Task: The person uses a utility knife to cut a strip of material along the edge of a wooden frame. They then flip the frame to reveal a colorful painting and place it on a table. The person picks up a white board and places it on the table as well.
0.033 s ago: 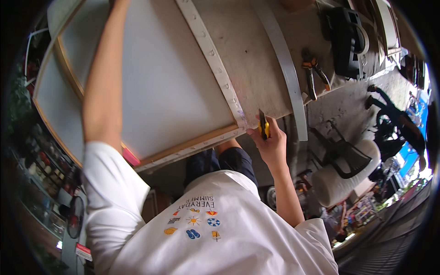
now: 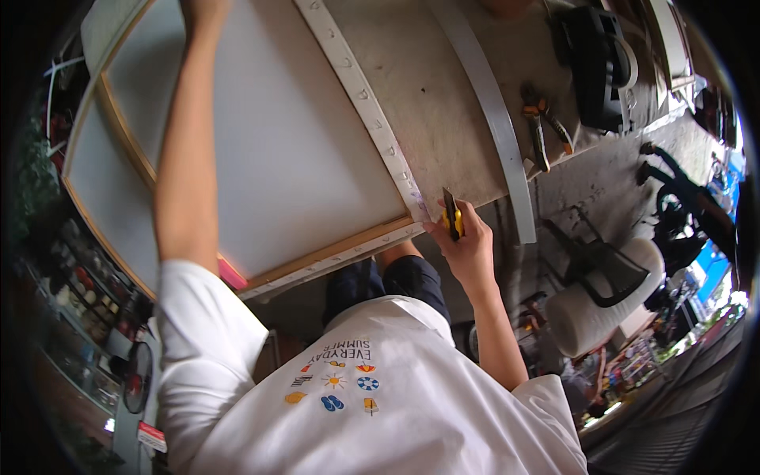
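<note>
A canvas on a wooden stretcher frame (image 2: 332, 261) lies back side up on the table, its pale inner cloth (image 2: 285, 134) facing me. White canvas edging with a row of staples (image 2: 372, 115) runs along its right bar. My right hand (image 2: 472, 252) is closed round a yellow and black utility knife (image 2: 454, 220), blade out and pointing away from me. That hand is beside the frame's near right corner, its thumb close to the corner. My left arm reaches across the canvas, and my left hand (image 2: 206, 11) is at the top edge, its fingers cut off from view.
Right of the frame, a long grey strip (image 2: 500, 131) crosses the table (image 2: 431, 87) and overhangs its edge. Pliers (image 2: 546, 131) and a black case-like object (image 2: 598, 71) lie farther right. Beyond the table stand a black chair (image 2: 606, 265) and a wrapped white roll (image 2: 586, 324).
The whole view has shifted slightly. More of my left hand shows at the top edge. The knife in my right hand leans a little more to the left.
</note>
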{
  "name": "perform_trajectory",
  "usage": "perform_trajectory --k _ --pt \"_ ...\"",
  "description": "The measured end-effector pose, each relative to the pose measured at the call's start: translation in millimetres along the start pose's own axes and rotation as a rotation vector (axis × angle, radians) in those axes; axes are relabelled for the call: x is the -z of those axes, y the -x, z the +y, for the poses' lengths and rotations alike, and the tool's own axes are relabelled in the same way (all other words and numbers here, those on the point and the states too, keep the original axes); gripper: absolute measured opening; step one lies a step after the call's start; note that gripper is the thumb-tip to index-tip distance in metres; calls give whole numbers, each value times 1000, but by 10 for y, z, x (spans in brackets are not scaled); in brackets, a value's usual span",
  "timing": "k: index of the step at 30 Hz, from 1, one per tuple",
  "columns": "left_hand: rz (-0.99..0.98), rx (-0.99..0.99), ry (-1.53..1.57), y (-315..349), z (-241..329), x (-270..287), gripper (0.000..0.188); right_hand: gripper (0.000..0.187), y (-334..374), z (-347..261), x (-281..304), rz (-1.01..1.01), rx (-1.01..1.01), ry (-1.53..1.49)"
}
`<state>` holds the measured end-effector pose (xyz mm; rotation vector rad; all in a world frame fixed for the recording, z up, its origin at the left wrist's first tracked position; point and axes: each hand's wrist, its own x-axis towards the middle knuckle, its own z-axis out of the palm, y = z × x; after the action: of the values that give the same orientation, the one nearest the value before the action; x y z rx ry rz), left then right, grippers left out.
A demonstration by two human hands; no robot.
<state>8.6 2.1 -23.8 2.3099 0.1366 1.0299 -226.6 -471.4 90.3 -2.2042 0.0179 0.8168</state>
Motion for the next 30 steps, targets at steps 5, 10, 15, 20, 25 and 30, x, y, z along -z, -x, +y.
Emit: perform_trajectory --k 5,10,15,20,25,30 --pt "-511 -339 132 1223 1736 815 13 31 -126 127 -28 -94 -118 -163" --pt "-854 -373 -38 1721 2350 871 38 25 -230 104 82 -200 -180 -320" --pt "-945 -410 -84 1655 2418 806 44 25 -246 230 36 -161 65 -167" --pt "-938 -456 -51 1645 2390 823 39 25 -220 217 27 -120 104 -129" --pt "-746 -314 -105 1771 2389 1051 31 24 -177 255 -20 -75 29 -200" --pt "-711 -153 -63 2174 2548 1438 25 23 -228 241 126 -121 -49 -161"
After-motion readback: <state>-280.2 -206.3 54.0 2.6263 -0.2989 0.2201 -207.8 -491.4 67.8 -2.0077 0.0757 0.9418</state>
